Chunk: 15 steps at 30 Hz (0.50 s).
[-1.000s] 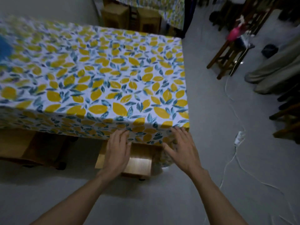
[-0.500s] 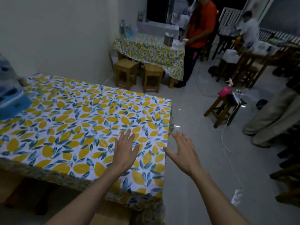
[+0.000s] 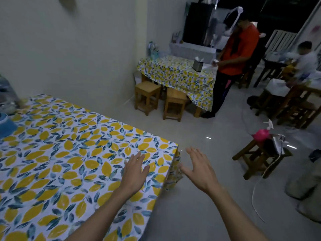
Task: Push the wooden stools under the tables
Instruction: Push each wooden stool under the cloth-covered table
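A table with a lemon-print cloth fills the lower left. My left hand hovers open over its near right corner, fingers spread. My right hand is open too, held over the floor just right of that corner. Neither hand holds anything. The stool under this table is hidden from view. Two light wooden stools stand partly out from under a second lemon-cloth table at the far wall.
A person in an orange shirt stands at the far table's right end. A dark stool bearing a pink spray bottle stands right of me, with a white cable across the floor. More dark furniture and a seated person are far right.
My view has risen from the stool below the table edge to the room ahead. Both hands left the stool and tablecloth edge and now hover open above the table corner.
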Each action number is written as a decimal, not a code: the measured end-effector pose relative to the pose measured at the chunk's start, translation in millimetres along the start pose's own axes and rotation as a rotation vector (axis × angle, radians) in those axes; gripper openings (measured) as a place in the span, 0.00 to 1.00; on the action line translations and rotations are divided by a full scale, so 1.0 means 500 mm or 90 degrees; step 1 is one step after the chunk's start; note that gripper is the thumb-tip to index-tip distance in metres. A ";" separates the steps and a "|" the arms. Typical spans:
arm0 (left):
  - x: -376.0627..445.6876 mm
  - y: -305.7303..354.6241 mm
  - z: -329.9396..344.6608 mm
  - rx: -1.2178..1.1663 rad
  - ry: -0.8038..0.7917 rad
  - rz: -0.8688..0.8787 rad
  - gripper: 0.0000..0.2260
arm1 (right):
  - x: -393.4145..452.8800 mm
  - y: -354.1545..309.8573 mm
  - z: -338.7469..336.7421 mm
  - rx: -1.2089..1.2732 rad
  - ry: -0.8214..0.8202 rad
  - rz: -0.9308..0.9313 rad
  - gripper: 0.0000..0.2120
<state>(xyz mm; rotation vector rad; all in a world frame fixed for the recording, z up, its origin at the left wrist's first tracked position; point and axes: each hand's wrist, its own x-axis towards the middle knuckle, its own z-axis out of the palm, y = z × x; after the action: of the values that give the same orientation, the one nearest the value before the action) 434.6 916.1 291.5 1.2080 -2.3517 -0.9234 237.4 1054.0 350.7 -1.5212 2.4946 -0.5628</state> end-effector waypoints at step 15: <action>0.489 0.218 0.192 0.041 0.168 -0.172 0.26 | 0.631 0.332 -0.123 -0.019 -0.110 -0.221 0.33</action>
<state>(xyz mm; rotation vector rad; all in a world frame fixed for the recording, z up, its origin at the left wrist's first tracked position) 174.7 801.6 296.7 1.5967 -2.0577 -0.7194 -66.4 857.5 357.7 -1.9407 2.1339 -0.4200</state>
